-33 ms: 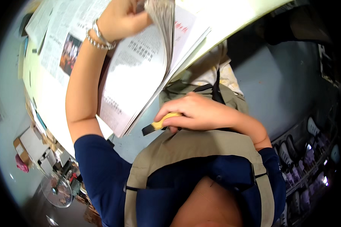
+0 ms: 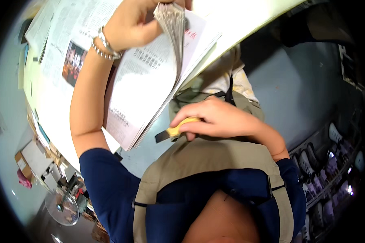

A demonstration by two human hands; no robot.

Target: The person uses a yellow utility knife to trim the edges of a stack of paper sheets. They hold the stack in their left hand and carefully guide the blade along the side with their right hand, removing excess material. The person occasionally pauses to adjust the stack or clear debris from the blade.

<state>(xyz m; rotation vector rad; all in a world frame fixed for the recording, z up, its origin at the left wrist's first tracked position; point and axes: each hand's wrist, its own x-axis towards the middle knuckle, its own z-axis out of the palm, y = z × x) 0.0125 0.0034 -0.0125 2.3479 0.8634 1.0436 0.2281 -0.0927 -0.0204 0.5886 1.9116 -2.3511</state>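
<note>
The left hand (image 2: 136, 24) pinches a thick sheaf of newspaper pages (image 2: 170, 28) between thumb and fingers, lifting their edges up off the rest of the stack of newspapers (image 2: 138, 93), which lies on the pale table (image 2: 239, 24) at the top of the view and overhangs its near edge. Silver bracelets (image 2: 103, 44) circle that wrist. The right hand (image 2: 219, 117) is closed around a yellow-handled tool (image 2: 176, 130) with a dark tip, possibly a utility knife, though the blur leaves that unsure; it is held low against the chest, just below the papers. A khaki apron (image 2: 207, 158) over a navy shirt (image 2: 105, 182) fills the lower frame. Further left, another newspaper with a colour photograph (image 2: 73, 60) lies spread on the table.
</note>
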